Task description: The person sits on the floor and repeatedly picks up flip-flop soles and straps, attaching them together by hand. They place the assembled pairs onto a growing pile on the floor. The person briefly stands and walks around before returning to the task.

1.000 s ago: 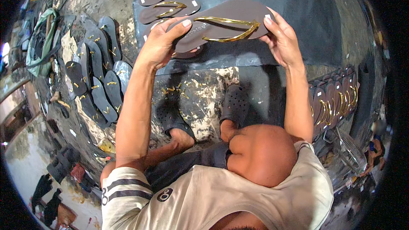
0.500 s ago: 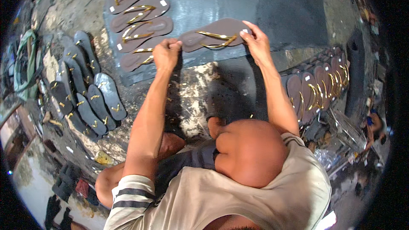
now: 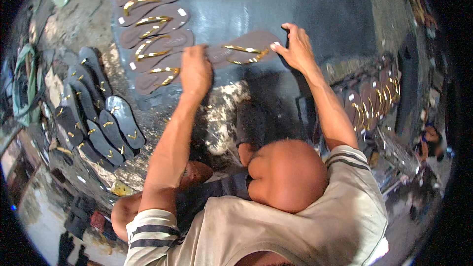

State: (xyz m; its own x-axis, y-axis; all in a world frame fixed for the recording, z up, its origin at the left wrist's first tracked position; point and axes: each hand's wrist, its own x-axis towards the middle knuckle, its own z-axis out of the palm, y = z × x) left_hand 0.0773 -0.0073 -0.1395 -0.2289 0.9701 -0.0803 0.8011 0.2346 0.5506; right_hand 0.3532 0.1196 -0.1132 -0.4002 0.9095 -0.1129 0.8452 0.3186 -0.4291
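The brown flip-flop sole (image 3: 246,49) lies flat on the grey sheet (image 3: 276,0), upper centre of the frame, long axis running left-right. Its colour is a matte dark brown; a gold Y-shaped strap (image 3: 244,54) crosses the middle, both branches catching the light. My left hand (image 3: 195,71) is curled, knuckles up, pressing on the sole's left end; fingers are folded under, so I cannot tell whether they pinch the edge or only bear down. My right hand (image 3: 294,49) is half open, fingers spread, tips resting on the sole's right end, thumb off to the side. Just left of my left hand sits a row of finished brown soles (image 3: 152,34) with gold straps, overlapped like shingles up to the upper left; the nearest one seems to touch the sole I hold, though my hand blocks that joint. Right of my right hand and above the sole, the sheet is bare. Its lower edge runs just below my hands, meeting paint-spattered floor (image 3: 219,113). At mid left, dark grey soles (image 3: 101,118) lie fanned out; at mid right, another brown stack (image 3: 369,103).
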